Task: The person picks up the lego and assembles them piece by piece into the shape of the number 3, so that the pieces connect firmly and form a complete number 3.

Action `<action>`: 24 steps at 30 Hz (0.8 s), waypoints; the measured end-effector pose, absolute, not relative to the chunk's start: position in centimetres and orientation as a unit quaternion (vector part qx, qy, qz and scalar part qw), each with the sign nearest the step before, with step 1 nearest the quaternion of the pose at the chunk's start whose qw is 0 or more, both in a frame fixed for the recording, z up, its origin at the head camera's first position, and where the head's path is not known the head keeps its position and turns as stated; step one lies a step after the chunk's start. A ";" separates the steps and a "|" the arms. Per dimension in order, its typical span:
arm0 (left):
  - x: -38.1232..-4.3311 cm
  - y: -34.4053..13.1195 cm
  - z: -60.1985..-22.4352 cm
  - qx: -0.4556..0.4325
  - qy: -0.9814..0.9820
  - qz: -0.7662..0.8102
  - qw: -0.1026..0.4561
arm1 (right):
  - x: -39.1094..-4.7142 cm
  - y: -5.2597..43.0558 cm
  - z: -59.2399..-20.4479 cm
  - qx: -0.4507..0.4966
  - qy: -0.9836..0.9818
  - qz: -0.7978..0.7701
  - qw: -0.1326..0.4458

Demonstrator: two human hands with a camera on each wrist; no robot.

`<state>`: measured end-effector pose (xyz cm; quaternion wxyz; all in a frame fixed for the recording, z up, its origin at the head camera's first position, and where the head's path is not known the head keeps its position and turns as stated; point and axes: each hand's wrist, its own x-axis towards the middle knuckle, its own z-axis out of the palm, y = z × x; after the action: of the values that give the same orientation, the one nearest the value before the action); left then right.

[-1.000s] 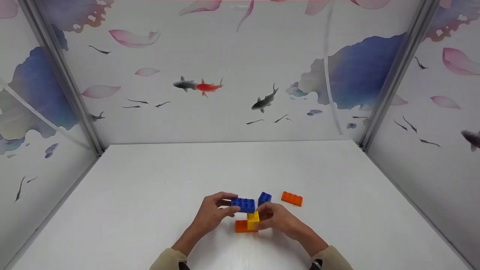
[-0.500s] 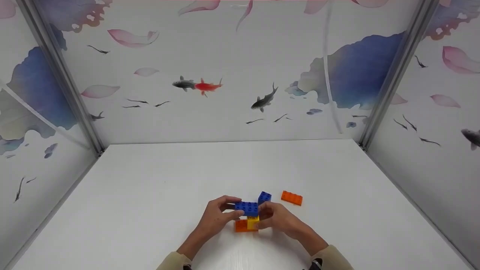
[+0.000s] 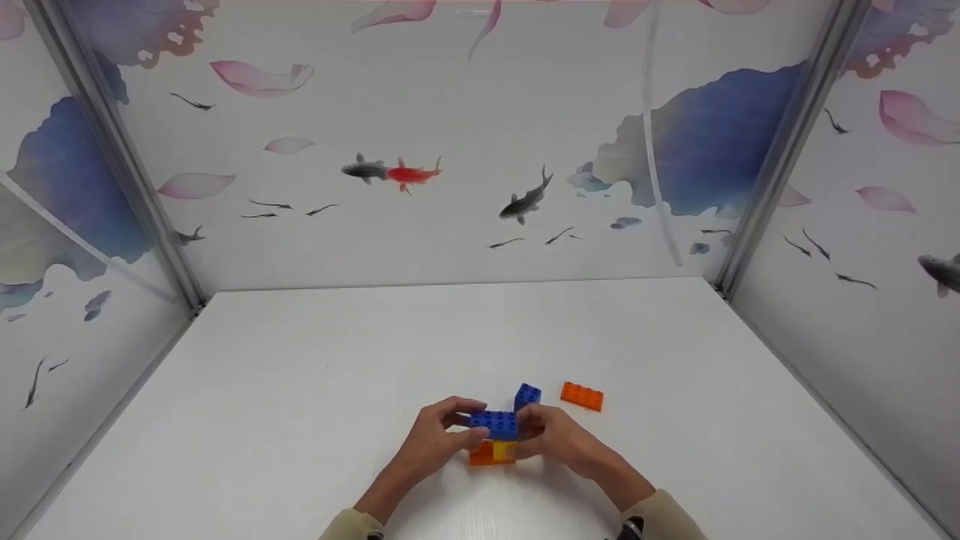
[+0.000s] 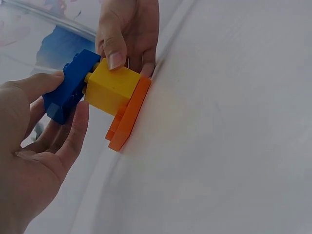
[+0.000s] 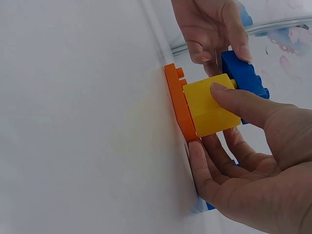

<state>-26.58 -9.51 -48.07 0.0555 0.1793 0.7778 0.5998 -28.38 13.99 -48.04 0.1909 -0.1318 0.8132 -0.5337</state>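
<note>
1. The left hand point(image 3: 437, 435) is pinching the long blue block point(image 3: 493, 425), its thumb pressing the near side and its other fingers reaching round the far side
2. The right hand point(image 3: 559, 437) is gripping the yellow block point(image 5: 204, 108), its thumb lying on the near face and its other fingers curling behind
3. The long blue block is sitting just above the yellow block, stretching from the left fingers toward the right fingers, and studs of the yellow block are showing in the narrow gap between the two
4. The yellow block is standing upright between the right thumb and fingers, on the right part of the flat orange block point(image 4: 130, 117)
5. The flat orange block is lying below both sets of fingers on the white counter point(image 3: 300, 412), its bare studs facing up on the side toward the left hand
6. The small blue block point(image 3: 528, 393) is standing just beyond the right fingers
7. The other orange block point(image 3: 582, 396) is lying farther out, beyond the right fingers and to their right, apart from the small blue block
</note>
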 end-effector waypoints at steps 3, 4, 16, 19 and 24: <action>-26.6 -9.5 -48.1 0.182 0.777 0.600 0.058 | -28.4 14.0 -48.0 -0.131 0.815 -0.532 0.191; -26.7 -9.5 -48.1 0.182 0.778 0.598 0.058 | -28.4 14.0 -48.0 -0.130 0.815 -0.531 0.191; -26.8 -9.2 -48.4 0.179 0.773 0.606 0.063 | -28.3 13.9 -48.1 -0.129 0.816 -0.532 0.185; -26.8 -9.3 -48.4 0.179 0.771 0.607 0.068 | -28.3 13.9 -48.1 -0.130 0.816 -0.532 0.186; -26.8 -9.6 -48.3 0.181 0.775 0.601 0.067 | -28.4 13.9 -48.1 -0.133 0.810 -0.539 0.191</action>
<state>-26.82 -9.62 -48.33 0.0669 0.1807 0.7755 0.6012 -28.43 13.92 -48.12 0.1913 -0.1333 0.8096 -0.5386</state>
